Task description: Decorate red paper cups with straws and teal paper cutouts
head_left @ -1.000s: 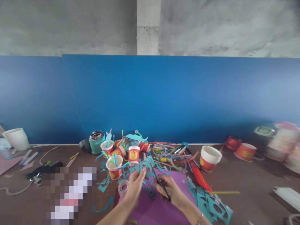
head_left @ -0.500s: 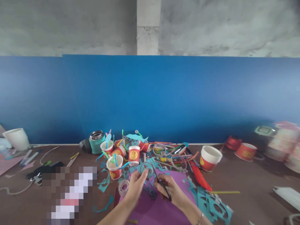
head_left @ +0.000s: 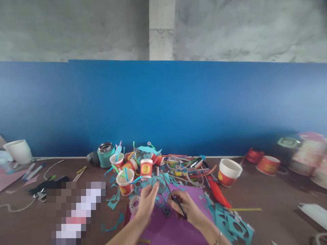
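My left hand (head_left: 148,201) pinches a piece of light-blue paper (head_left: 160,185) with a round drawing on it, thumb on top. In my right hand (head_left: 186,204) is a pair of black-handled scissors (head_left: 179,203), its blades pointing up and left against the right side of the paper. The fingers wrap round the handles. Below both hands lies a purple sheet (head_left: 176,228), with small dark-outlined round cutouts (head_left: 166,211) on it. A roll of clear tape (head_left: 134,204) rests beside my left wrist.
Red-and-white paper cups (head_left: 125,182) and a teal thermos (head_left: 106,154) stand at the back left. Pens and pipe cleaners pile up behind my right hand, near a red pouch (head_left: 218,194). Blue paper scraps (head_left: 233,223) lie at right, with stacked cups (head_left: 229,173) farther back.
The light-blue paper has turned slightly in my left hand, and its drawing faces me a little differently. The scissors and my right hand stay almost in place.
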Demonstrator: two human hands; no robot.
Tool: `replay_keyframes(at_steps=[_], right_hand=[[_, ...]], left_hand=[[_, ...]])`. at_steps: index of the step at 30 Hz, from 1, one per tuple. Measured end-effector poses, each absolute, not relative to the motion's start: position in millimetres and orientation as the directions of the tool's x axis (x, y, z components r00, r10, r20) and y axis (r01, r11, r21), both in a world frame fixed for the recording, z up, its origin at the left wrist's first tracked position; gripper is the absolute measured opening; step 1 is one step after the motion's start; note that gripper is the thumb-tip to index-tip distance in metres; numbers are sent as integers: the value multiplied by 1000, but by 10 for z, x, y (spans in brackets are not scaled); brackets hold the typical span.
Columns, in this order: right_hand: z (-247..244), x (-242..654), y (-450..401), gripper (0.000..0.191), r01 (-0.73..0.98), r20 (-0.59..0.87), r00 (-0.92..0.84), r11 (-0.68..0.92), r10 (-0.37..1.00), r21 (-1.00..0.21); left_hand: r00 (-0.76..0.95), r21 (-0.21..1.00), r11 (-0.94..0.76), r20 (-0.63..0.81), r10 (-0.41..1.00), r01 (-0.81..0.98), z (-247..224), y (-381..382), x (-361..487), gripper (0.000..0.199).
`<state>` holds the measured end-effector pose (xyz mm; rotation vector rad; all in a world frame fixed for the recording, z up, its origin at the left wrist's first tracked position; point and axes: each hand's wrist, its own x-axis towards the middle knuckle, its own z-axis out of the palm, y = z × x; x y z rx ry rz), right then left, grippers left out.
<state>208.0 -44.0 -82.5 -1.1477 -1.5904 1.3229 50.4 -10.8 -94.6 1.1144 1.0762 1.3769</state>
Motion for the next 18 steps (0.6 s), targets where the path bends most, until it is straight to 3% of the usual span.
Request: replay_keyframes(at_steps=[9, 18], right_hand=[[-834, 2081, -429, 45, 115, 11, -323, 51, 946, -992], [-805, 2081, -449, 42, 142, 18, -315, 66, 949, -988]], left_hand=[[51, 976, -108, 120, 991, -191, -880, -124, 519, 59], [-6, 979, -92, 93, 996, -183, -904, -123, 505, 58]])
